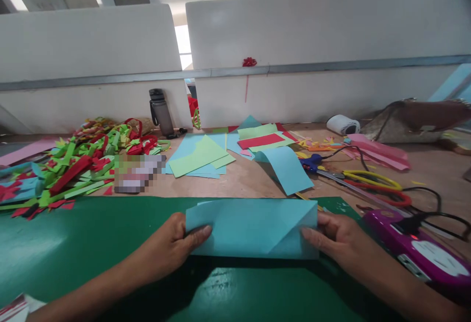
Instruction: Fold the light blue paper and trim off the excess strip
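Note:
A folded sheet of light blue paper (243,226) is held up between my two hands, just above the green mat (121,243). My left hand (184,238) pinches its left end, thumb in front and fingers behind. The right end is gripped the same way by my right hand (331,233). A diagonal crease or flap crosses the paper's right part. Behind it, a curved strip of light blue paper (289,170) lies on the table, beside green sheets (200,157) and a red piece (259,140).
A heap of green, red and blue scraps (81,165) lies at left, near a dark bottle (161,113). At right are scissors (371,179), a blue-handled glue gun (312,162), a purple power strip (415,248), a white roll (343,124) and a bag (415,120).

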`<state>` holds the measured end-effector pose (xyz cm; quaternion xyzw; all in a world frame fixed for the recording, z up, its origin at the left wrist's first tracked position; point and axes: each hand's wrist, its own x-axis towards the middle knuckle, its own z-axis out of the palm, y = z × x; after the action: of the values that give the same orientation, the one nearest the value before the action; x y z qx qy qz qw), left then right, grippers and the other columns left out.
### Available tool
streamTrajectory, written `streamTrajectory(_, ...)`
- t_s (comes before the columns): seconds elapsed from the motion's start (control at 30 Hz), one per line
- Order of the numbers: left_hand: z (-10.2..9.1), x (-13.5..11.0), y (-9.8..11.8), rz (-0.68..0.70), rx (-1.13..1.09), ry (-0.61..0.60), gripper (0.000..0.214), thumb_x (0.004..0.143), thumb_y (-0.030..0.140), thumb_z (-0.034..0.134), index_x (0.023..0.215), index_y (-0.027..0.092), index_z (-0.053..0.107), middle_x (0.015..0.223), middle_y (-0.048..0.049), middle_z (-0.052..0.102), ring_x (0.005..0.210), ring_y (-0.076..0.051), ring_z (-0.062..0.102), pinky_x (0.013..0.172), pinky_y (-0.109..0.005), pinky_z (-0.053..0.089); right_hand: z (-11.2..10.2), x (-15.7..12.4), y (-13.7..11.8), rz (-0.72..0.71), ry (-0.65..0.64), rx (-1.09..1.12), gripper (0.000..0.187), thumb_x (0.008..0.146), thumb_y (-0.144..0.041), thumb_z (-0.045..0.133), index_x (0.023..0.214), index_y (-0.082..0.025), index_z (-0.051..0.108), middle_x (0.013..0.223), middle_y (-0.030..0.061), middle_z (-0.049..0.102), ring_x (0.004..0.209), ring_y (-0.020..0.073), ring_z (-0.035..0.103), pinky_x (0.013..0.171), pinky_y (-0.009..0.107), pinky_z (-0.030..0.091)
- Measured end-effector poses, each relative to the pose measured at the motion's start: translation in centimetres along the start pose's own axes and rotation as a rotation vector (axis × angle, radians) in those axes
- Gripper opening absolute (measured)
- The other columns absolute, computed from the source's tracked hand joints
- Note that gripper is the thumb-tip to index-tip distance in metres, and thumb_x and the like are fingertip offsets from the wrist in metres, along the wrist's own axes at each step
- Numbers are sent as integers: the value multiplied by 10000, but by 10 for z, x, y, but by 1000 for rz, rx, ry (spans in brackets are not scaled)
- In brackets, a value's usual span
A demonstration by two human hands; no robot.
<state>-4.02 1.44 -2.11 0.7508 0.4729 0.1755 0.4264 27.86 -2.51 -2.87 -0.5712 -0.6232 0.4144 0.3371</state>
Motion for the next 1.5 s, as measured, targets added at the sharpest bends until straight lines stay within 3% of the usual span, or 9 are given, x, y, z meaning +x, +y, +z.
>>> streamTrajectory(0.17, 5, 8, -1, -22, 51, -3, 450, 894, 516, 402, 595, 199, 287, 581, 48, 247, 520, -96, 254, 485, -223, 241, -1, 9, -9, 99, 135, 229, 779, 756, -619, 595, 1349, -156, 391, 667, 11, 617, 634, 196, 585, 582, 300, 489)
streamTrajectory(0.37, -3, 8, 3, -100, 42, -76, 392, 849, 524, 455, 667, 199, 334, 646, 46, 310, 581, -108, 313, 511, -221, 268, 2, 13, -12, 155, 88, 334, 910, 745, -560, 652, 1448, -194, 205, 685, -17, 598, 590, 177, 574, 539, 296, 451)
streamTrajectory(0.57, -5, 8, 16, -106, -47, -182, 304, 825, 331, 493, 608, 184, 340, 574, 63, 312, 521, -81, 279, 466, -206, 234, 1, 24, -3, 181, 0, 275, 907, 691, -581, 691, 1395, -152, 313, 701, -21, 562, 566, 132, 536, 488, 241, 393)
streamTrajectory(0.7, -1, 11, 19, -90, -170, -154, 97, 756, 203, 543, 829, 153, 506, 687, 50, 478, 597, -94, 420, 530, -190, 341, 4, 30, -12, 177, -4, 277, 839, 692, -590, 682, 1359, -167, 398, 619, -51, 500, 522, 104, 471, 459, 221, 351)
streamTrajectory(0.83, 1, 12, 15, -97, -185, -83, 440, 732, 204, 603, 1151, 157, 475, 707, 64, 480, 606, -105, 442, 550, -196, 374, 7, 39, -18, 171, -75, 289, 835, 650, -608, 710, 1306, -143, 482, 610, -34, 529, 526, 112, 505, 482, 234, 391)
streamTrajectory(1.03, -2, 11, 12, -130, -123, -40, 710, 738, 229, 620, 1376, 148, 319, 776, 41, 526, 666, -129, 495, 609, -216, 409, 9, 47, -12, 165, -188, 370, 811, 644, -646, 688, 1289, -185, 516, 1006, 108, 673, 827, 229, 653, 705, 340, 519)
streamTrajectory(1.3, 4, 13, 10, -83, -285, 32, 381, 721, 264, 596, 1068, 123, 526, 837, -19, 600, 690, -151, 527, 594, -231, 430, 1, 29, -10, 224, -162, 346, 778, 669, -717, 587, 1220, -169, 603, 1062, 159, 664, 850, 295, 654, 681, 401, 535)
streamTrajectory(1.4, 1, 7, 6, -78, -326, -58, 250, 736, 360, 614, 815, 133, 547, 702, 2, 567, 597, -126, 492, 525, -207, 395, -5, 20, -5, 138, -223, 109, 588, 643, -680, 644, 962, -191, 718, 855, 87, 685, 746, 260, 633, 619, 347, 517)
streamTrajectory(1.5, -8, -2, -1, -14, -177, -243, 351, 714, 445, 676, 885, 145, 612, 747, -6, 617, 657, -156, 551, 600, -236, 448, -11, 15, -8, 0, -444, -8, 468, 746, -646, 569, 694, -205, 714, 659, 18, 636, 661, 209, 612, 736, 356, 502)
